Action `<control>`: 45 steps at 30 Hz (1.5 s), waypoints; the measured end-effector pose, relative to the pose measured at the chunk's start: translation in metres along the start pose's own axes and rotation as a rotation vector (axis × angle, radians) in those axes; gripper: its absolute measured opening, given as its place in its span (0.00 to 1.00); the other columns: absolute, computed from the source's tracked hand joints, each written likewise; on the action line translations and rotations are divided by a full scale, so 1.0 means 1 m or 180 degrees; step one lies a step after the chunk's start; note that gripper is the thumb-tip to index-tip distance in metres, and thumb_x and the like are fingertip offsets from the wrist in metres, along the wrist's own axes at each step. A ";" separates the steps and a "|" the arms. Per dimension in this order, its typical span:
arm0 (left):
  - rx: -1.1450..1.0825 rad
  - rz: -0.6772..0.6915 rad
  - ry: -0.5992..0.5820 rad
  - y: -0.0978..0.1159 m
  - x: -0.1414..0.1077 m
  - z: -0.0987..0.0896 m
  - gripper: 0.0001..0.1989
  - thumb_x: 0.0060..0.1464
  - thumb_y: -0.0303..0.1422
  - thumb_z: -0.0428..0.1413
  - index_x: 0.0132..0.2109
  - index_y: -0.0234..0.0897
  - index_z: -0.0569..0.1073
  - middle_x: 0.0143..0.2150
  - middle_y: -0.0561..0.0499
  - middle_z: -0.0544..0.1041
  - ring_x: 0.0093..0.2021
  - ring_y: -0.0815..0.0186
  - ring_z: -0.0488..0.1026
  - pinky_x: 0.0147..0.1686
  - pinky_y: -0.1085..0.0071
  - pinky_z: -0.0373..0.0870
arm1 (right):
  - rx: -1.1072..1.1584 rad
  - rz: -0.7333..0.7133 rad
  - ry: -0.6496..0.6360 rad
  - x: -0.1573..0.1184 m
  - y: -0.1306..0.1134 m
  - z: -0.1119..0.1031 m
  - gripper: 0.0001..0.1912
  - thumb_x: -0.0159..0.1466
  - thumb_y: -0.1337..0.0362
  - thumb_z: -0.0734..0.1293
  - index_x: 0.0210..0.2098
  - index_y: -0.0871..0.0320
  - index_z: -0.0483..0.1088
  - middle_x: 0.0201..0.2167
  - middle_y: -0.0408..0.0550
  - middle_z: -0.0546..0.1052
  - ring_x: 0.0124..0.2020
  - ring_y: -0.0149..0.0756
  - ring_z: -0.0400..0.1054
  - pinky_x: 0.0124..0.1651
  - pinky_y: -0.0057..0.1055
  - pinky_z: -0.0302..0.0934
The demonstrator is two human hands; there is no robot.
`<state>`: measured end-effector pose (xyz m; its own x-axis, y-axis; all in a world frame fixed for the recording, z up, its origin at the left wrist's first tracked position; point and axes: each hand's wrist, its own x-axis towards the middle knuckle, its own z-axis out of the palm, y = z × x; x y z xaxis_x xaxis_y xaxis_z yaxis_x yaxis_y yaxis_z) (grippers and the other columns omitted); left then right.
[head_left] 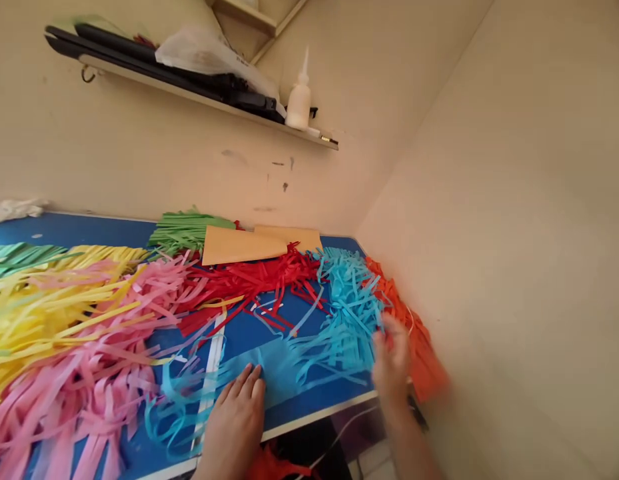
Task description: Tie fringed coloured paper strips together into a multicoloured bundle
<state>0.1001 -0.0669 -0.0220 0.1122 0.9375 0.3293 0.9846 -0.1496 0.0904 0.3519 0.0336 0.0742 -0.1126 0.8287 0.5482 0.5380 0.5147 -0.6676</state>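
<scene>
The left hand had its fingers laid out nearly straight and close together, palm down on a blue sheet, just resting on top and not gripping anything. The right hand was a bit blurry, fingers partly curled in, right by the edge of the blue fringe; honestly couldn't tell if it had hold of a strand or not. The sheet lay flat near the front edge of the blue tabletop, with loose strips spilling off both sides and the bigger bunch of fringe up and to the right. Just past the right hand, orange fringe ran along the wall, its bottom end smeared by blur. Behind the sheet was a messy red pile, with tan paper lying partly over it and a green bunch beside that. Over on the left, pink strips and yellow ones overlapped in a big heap. Higher up, a wall shelf carried a plastic bag and a white nozzle bottle, which stood upright near the right end.
</scene>
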 end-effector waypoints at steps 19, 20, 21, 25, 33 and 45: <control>-0.0732 0.0055 -0.0019 -0.063 -0.009 -0.035 0.11 0.57 0.31 0.52 0.39 0.47 0.79 0.36 0.54 0.83 0.38 0.62 0.79 0.40 0.63 0.69 | -0.0253 -0.1280 -0.2325 -0.026 -0.003 0.095 0.07 0.69 0.64 0.64 0.35 0.54 0.72 0.34 0.40 0.81 0.36 0.32 0.73 0.44 0.35 0.50; -0.0621 -0.0044 -0.0009 -0.062 -0.006 -0.039 0.11 0.56 0.32 0.51 0.39 0.45 0.79 0.36 0.53 0.83 0.38 0.60 0.79 0.41 0.61 0.69 | -0.0268 -0.1252 -0.2319 -0.021 -0.005 0.095 0.09 0.69 0.64 0.64 0.33 0.55 0.72 0.32 0.40 0.81 0.35 0.32 0.73 0.43 0.35 0.49; -0.0448 -0.0131 0.0037 -0.062 -0.003 -0.044 0.11 0.56 0.32 0.51 0.39 0.44 0.79 0.36 0.51 0.83 0.39 0.58 0.79 0.43 0.59 0.68 | -0.0277 -0.1226 -0.2294 -0.016 -0.009 0.095 0.10 0.70 0.63 0.63 0.32 0.55 0.72 0.32 0.40 0.81 0.34 0.32 0.73 0.43 0.35 0.50; 0.0215 -0.0349 0.0244 -0.070 -0.002 -0.067 0.15 0.56 0.31 0.46 0.39 0.43 0.79 0.37 0.47 0.82 0.43 0.51 0.77 0.49 0.48 0.64 | -0.0240 -0.1214 -0.1924 -0.011 -0.019 0.088 0.12 0.71 0.64 0.60 0.35 0.55 0.72 0.35 0.44 0.81 0.37 0.33 0.74 0.45 0.35 0.51; -0.0227 0.0048 0.0264 -0.072 -0.018 -0.089 0.29 0.56 0.46 0.51 0.64 0.53 0.62 0.63 0.48 0.71 0.61 0.48 0.67 0.59 0.47 0.61 | -0.0103 -0.1961 -0.1905 -0.027 -0.015 0.087 0.07 0.68 0.66 0.60 0.40 0.56 0.70 0.45 0.49 0.81 0.51 0.38 0.72 0.60 0.43 0.48; -0.0718 -0.0688 -0.0752 -0.051 0.032 -0.035 0.18 0.62 0.45 0.48 0.38 0.43 0.79 0.37 0.49 0.84 0.38 0.59 0.79 0.44 0.61 0.62 | -0.0750 -0.0018 -0.1864 -0.021 -0.008 0.109 0.04 0.65 0.66 0.68 0.32 0.55 0.73 0.31 0.40 0.81 0.34 0.33 0.75 0.45 0.33 0.52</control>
<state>0.0490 -0.0403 0.0166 -0.0410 0.9975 0.0570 0.9377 0.0187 0.3469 0.2586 0.0355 0.0131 -0.5188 0.8433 0.1402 0.6980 0.5126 -0.5000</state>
